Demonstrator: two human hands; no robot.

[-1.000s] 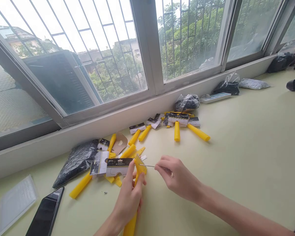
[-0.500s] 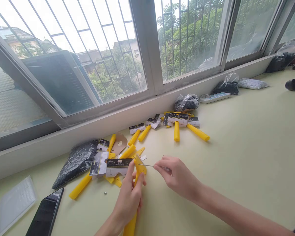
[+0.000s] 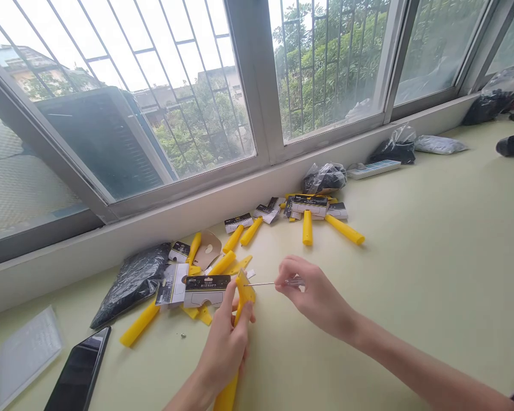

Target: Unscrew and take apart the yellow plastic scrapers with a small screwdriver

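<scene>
My left hand [image 3: 227,334] is wrapped round a yellow plastic scraper [image 3: 245,290], its head up and its handle running down toward me. My right hand [image 3: 312,291] pinches a screwdriver [image 3: 262,283] with a thin metal shaft and a clear handle. The shaft points left, and its tip meets the face of the scraper head; what lies under the tip is too small to make out. Left of my left hand, a packaging card [image 3: 208,290] and other yellow scraper parts [image 3: 140,324] lie in a pile. A few tiny metal screws [image 3: 183,335] rest nearby on the table.
Along the window wall lie a black plastic bag [image 3: 131,285], more yellow handles [image 3: 307,228] with cards, a clear bag of dark items [image 3: 324,180] and a power strip [image 3: 376,169]. A phone [image 3: 77,368] and a clear plastic packet [image 3: 28,354] are at the left.
My right hand has shifted slightly right along the screwdriver, so more of its shaft and its clear handle show. My left hand and the scraper stay nearly where they were.
</scene>
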